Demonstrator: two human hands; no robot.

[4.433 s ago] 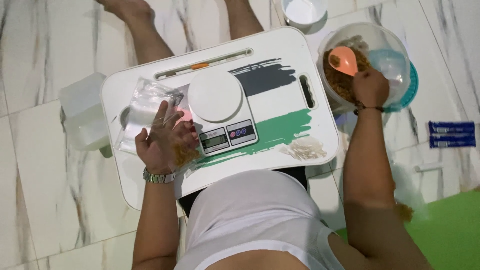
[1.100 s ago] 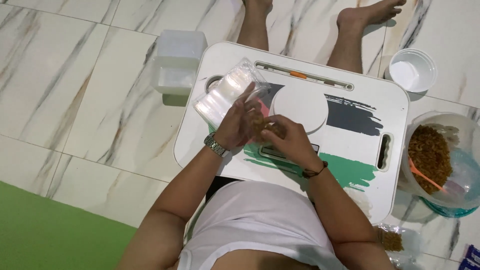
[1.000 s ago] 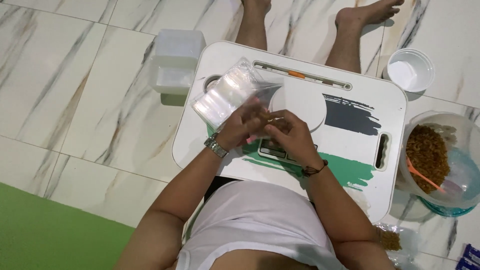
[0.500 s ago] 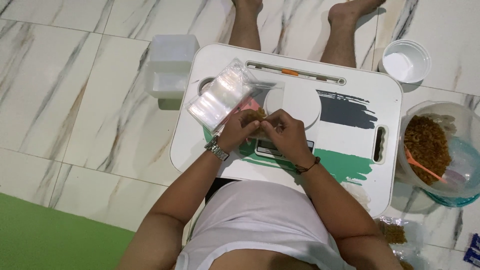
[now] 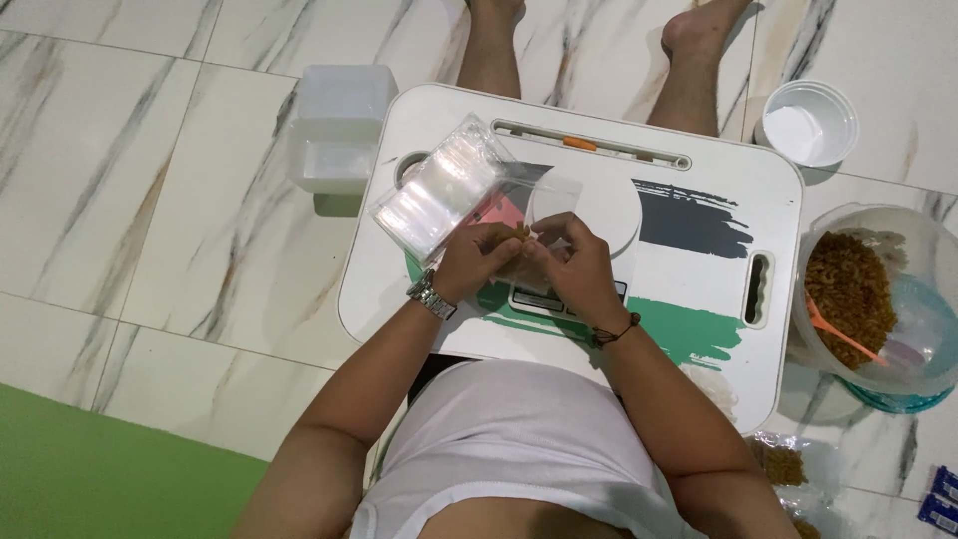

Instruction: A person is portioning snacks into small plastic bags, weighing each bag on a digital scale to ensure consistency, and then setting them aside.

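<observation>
We've both hands, left (image 5: 477, 262) & right (image 5: 571, 262), in a closed grip pinching the small clear bag (image 5: 534, 215) of snack over the scale (image 5: 591, 208); sealing step probably, next needs even pressure along the top.

Probably a home: marble-tiled floor (image 5: 150, 200), low lap table (image 5: 699, 190), bare feet (image 5: 699, 30).

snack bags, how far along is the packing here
Done: a few filled bags lie on the floor at lower right. In hand: the left hand and right hand pinch a small clear bag holding some snack over the scale. Left: the big bowl holds plenty, and a stack of empty bags remains.
</observation>
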